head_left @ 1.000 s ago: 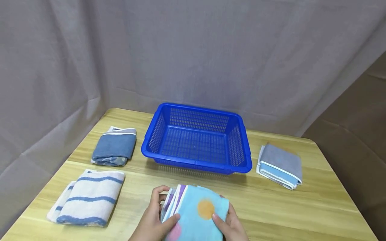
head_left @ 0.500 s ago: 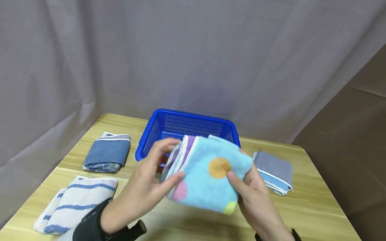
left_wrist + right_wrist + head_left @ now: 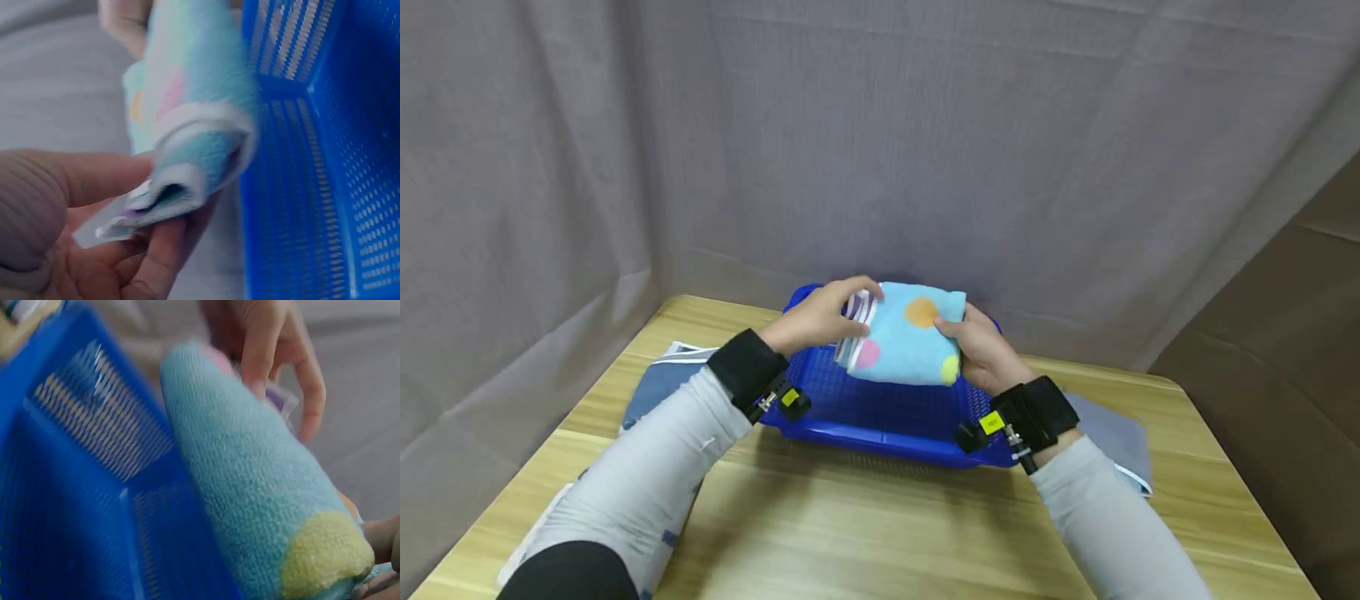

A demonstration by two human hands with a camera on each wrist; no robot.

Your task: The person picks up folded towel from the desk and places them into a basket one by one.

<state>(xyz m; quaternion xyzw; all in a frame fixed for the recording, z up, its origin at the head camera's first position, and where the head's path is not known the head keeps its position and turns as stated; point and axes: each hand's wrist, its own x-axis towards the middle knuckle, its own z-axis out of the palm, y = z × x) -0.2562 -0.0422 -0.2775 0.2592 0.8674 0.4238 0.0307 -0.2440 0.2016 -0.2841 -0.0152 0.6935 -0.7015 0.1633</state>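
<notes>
A folded light-blue towel [image 3: 902,346] with orange, pink and yellow dots is held up over the blue plastic basket [image 3: 880,442]. My left hand [image 3: 820,318] pinches its striped left edge, thumb in front and fingers behind. On the opposite edge my right hand [image 3: 988,350] grips it, the thumb by the orange dot. In the left wrist view the towel's rolled white-hemmed layers [image 3: 200,150] sit between thumb and fingers. The right wrist view has the yellow-dotted corner [image 3: 328,553] by the right fingers, and the basket's mesh wall [image 3: 103,406] beside the towel.
A dark-blue folded towel [image 3: 658,387] lies at the left, partly behind the left sleeve, which also covers most of a white-and-blue striped towel [image 3: 535,525]. A grey folded towel [image 3: 1112,433] lies right of the basket. Grey curtain [image 3: 880,150] hangs behind the wooden table [image 3: 865,533].
Both hands have lifted the dotted towel from the table's front and carried it forward over the basket. My forearms have come into view, covering parts of the side towels.
</notes>
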